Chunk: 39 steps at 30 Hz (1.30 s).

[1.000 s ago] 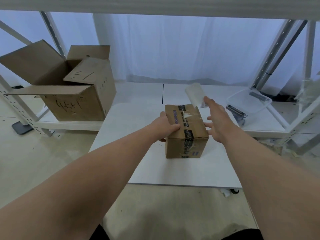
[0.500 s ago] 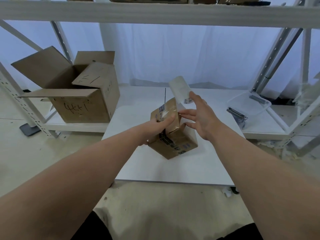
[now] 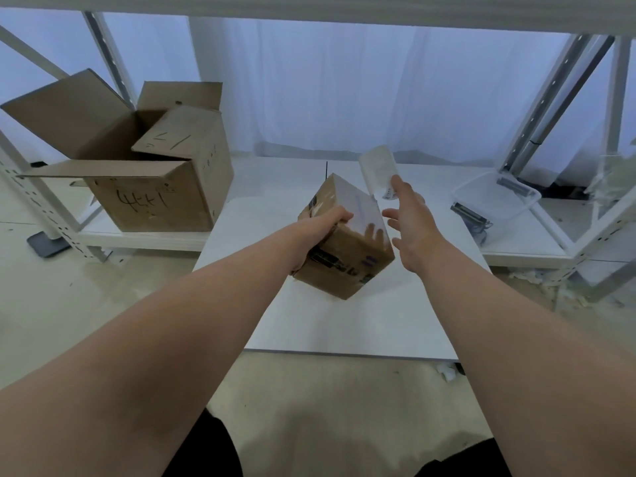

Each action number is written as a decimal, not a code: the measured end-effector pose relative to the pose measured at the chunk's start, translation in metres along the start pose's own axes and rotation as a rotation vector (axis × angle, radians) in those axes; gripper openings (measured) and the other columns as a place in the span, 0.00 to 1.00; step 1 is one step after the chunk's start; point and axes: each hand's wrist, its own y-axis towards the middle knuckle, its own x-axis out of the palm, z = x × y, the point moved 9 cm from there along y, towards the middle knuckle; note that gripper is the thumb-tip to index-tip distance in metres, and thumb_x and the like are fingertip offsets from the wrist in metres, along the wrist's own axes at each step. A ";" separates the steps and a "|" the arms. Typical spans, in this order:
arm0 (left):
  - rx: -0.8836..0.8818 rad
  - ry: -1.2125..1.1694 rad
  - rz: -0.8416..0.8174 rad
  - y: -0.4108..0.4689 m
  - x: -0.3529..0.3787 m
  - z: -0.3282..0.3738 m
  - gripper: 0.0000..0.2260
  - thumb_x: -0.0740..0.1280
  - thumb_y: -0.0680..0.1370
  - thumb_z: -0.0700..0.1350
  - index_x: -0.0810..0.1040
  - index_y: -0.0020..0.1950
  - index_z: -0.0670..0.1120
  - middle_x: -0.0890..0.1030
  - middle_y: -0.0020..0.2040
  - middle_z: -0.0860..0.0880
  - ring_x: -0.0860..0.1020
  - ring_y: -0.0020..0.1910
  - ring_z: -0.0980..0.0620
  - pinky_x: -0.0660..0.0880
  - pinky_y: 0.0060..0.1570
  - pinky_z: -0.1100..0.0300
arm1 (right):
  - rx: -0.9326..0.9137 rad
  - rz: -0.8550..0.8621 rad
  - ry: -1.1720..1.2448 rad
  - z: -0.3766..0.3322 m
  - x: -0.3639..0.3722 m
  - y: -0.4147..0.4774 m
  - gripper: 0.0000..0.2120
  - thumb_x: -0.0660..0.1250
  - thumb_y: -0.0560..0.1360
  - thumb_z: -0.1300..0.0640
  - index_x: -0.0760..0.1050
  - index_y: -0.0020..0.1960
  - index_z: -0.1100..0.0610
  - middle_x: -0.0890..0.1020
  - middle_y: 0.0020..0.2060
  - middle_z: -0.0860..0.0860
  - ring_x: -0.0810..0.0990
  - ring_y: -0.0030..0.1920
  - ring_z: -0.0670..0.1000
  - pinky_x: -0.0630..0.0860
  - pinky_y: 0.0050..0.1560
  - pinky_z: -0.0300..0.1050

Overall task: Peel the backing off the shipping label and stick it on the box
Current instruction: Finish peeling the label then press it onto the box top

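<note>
A small brown taped box (image 3: 347, 256) is tilted on one corner above the white table (image 3: 361, 325). My left hand (image 3: 327, 223) grips its left side, fingers curled over the upper edge. The box's upturned face looks pale and shiny. My right hand (image 3: 409, 225) hovers just right of the box, a little apart from it. It pinches the lower end of a curled white shipping label (image 3: 377, 170), which stands up behind the box, while its other fingers are spread.
A large open carton (image 3: 155, 187) with handwriting sits on the low shelf at the left. A clear plastic tub (image 3: 495, 197) with dark metal parts lies on the right shelf. White rack posts (image 3: 550, 108) rise at both sides, with a curtain behind.
My left hand has lifted and turned the box from flat on the table to tilted on a corner. My right hand with the label stayed close beside it.
</note>
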 end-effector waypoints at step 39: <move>0.430 0.756 0.197 -0.001 -0.031 0.026 0.35 0.63 0.73 0.65 0.60 0.75 0.50 0.64 0.73 0.44 0.65 0.71 0.42 0.64 0.68 0.48 | -0.151 0.086 -0.113 -0.022 0.006 -0.014 0.24 0.60 0.77 0.49 0.61 0.71 0.52 0.69 0.67 0.54 0.68 0.58 0.52 0.65 0.56 0.46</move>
